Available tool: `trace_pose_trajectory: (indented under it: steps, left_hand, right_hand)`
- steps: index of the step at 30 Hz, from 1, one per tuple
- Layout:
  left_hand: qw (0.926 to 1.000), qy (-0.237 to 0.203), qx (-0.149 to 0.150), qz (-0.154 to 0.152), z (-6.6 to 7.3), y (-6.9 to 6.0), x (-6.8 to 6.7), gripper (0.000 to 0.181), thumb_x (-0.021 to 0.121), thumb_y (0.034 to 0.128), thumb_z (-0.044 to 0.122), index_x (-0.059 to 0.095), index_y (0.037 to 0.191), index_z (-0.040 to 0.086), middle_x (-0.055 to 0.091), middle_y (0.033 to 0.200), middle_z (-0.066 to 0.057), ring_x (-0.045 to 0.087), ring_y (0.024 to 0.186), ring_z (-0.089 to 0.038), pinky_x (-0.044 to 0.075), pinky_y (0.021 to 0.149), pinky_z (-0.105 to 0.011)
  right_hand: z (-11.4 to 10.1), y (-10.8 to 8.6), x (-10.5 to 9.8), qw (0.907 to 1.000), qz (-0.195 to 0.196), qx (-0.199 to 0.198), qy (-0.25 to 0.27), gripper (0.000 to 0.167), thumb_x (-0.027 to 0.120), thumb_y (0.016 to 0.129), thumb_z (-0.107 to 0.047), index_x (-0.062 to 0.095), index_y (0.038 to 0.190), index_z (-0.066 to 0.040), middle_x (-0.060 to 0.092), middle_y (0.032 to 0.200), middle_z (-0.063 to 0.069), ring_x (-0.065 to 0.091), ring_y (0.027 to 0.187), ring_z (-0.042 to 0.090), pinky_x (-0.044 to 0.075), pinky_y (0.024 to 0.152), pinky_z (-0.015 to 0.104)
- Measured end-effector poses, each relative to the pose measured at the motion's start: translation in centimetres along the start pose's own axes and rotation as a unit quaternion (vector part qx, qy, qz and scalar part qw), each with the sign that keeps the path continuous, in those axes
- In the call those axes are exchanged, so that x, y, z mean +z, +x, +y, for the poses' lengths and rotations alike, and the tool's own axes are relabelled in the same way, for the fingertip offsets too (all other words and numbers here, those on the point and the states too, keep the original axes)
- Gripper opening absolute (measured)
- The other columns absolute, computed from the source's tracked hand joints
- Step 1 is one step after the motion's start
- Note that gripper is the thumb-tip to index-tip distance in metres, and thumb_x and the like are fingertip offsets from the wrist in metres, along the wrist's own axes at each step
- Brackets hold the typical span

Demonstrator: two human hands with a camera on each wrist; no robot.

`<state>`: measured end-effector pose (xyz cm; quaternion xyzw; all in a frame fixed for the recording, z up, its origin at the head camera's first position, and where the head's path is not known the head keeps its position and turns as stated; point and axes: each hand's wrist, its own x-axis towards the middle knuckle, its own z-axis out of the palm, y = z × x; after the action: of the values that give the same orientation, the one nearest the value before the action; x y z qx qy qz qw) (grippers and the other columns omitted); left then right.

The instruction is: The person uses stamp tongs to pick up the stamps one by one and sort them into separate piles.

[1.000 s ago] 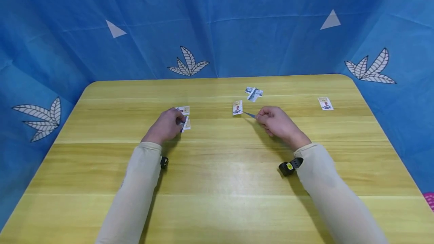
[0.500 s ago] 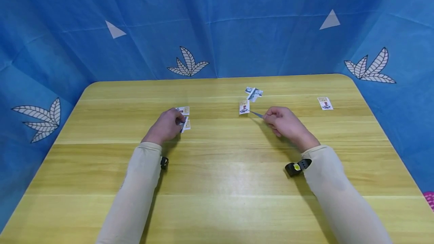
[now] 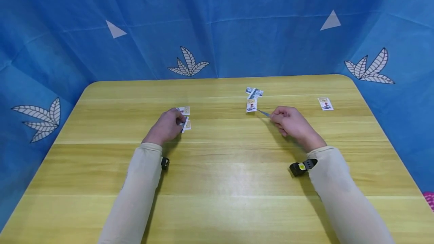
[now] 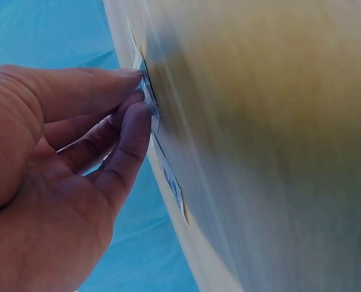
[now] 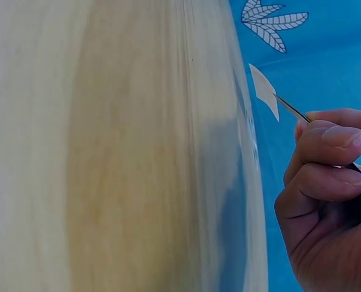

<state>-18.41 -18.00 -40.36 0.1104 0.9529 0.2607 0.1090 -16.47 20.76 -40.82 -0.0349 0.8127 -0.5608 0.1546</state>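
My right hand [image 3: 295, 125] holds a slim pair of metal tweezers [image 3: 264, 113]. At their tips hangs a small stamp [image 3: 251, 105] with a cream and red picture; its pale back [image 5: 264, 86] shows in the right wrist view, above the table. My left hand [image 3: 165, 125] is low at the table on the left, thumb and fingertips pinching a blue-grey stamp [image 4: 146, 91] with a white edge. Two more stamps lie there: an upper one [image 3: 184, 110] partly behind the fingers, and a lower one [image 3: 188, 125] partly covered by the pinched stamp.
Blue-grey stamps [image 3: 255, 92] lie crossed over each other at the back middle of the wooden table [image 3: 217, 180], just beyond the stamp in the tweezers. Another stamp [image 3: 326, 103] lies alone at the right. A blue curtain [image 3: 237, 22] hangs behind the table.
My right hand has moved rightward with the tweezers and stamp, and the stamp now overlaps the near edge of the crossed stamps in the head view. My left hand has stayed put.
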Motion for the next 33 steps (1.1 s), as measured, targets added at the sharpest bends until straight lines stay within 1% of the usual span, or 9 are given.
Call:
trace_pose_trajectory:
  steps: [8, 11, 18, 22, 26, 30, 33]
  left_hand:
    - [0.9998, 0.012, -0.015, -0.007, 0.2, -0.1, -0.1, 0.016, 0.061, 0.0922, -0.002, 0.066, 0.107, -0.005, 0.056, 0.108, -0.018, 0.055, 0.095, -0.028, 0.049, 0.084, -0.040]
    - [0.9998, 0.009, -0.016, -0.010, 0.1, -0.1, -0.2, 0.016, 0.061, 0.0925, -0.002, 0.066, 0.107, -0.005, 0.057, 0.108, -0.018, 0.055, 0.095, -0.028, 0.049, 0.085, -0.040]
    - [0.9998, -0.003, -0.018, -0.012, 0.0, -0.1, -0.3, 0.016, 0.061, 0.0933, -0.001, 0.066, 0.108, -0.005, 0.055, 0.111, -0.018, 0.056, 0.099, -0.029, 0.049, 0.087, -0.041]
    - [0.9998, -0.005, -0.013, -0.011, 0.0, -0.2, -0.3, 0.016, 0.061, 0.0932, -0.002, 0.065, 0.108, -0.005, 0.055, 0.111, -0.018, 0.056, 0.100, -0.030, 0.049, 0.087, -0.041]
    - [0.9999, -0.003, -0.006, -0.009, 0.0, -0.2, -0.3, 0.016, 0.061, 0.0929, -0.002, 0.065, 0.108, -0.006, 0.055, 0.110, -0.019, 0.056, 0.099, -0.030, 0.049, 0.087, -0.041]
    - [0.9999, -0.001, -0.008, -0.009, 0.1, -0.1, -0.2, 0.015, 0.060, 0.0929, -0.002, 0.065, 0.107, -0.005, 0.054, 0.108, -0.017, 0.054, 0.097, -0.029, 0.048, 0.087, -0.041]
    - [0.9999, 0.001, -0.007, -0.008, 0.1, 0.0, -0.1, 0.014, 0.060, 0.0929, -0.002, 0.065, 0.106, -0.005, 0.054, 0.107, -0.017, 0.054, 0.096, -0.029, 0.049, 0.086, -0.041]
  right_hand:
    - [0.2, -0.3, -0.8, 0.9998, 0.007, 0.003, 0.019, 0.027, 0.046, 0.104, -0.013, 0.052, 0.107, 0.013, 0.038, 0.062, 0.003, 0.037, 0.048, 0.014, 0.035, 0.046, 0.029]
    - [0.2, -0.4, -1.3, 0.9998, 0.012, 0.007, 0.017, 0.028, 0.046, 0.104, -0.014, 0.052, 0.109, 0.013, 0.038, 0.062, 0.003, 0.037, 0.048, 0.014, 0.036, 0.046, 0.030]
    - [0.4, -0.7, -2.1, 0.9997, 0.021, 0.005, 0.011, 0.028, 0.047, 0.104, -0.017, 0.049, 0.104, 0.011, 0.037, 0.061, 0.003, 0.038, 0.048, 0.015, 0.037, 0.046, 0.032]
    - [0.7, -0.9, -2.6, 0.9996, 0.025, 0.004, 0.013, 0.029, 0.046, 0.105, -0.018, 0.048, 0.103, 0.011, 0.037, 0.061, 0.002, 0.037, 0.048, 0.015, 0.036, 0.046, 0.032]
    - [0.9, -1.1, -3.5, 0.9992, 0.041, 0.002, 0.002, 0.030, 0.045, 0.105, -0.018, 0.049, 0.105, 0.012, 0.038, 0.060, 0.001, 0.037, 0.048, 0.015, 0.036, 0.045, 0.033]
    - [1.0, -1.5, -4.5, 0.9980, 0.062, -0.001, -0.012, 0.031, 0.044, 0.106, -0.019, 0.048, 0.105, 0.012, 0.039, 0.061, 0.001, 0.037, 0.048, 0.014, 0.036, 0.045, 0.033]
    - [1.0, -1.8, -5.1, 0.9973, 0.071, 0.003, -0.016, 0.031, 0.043, 0.106, -0.020, 0.047, 0.104, 0.011, 0.040, 0.062, 0.002, 0.036, 0.048, 0.014, 0.036, 0.045, 0.033]
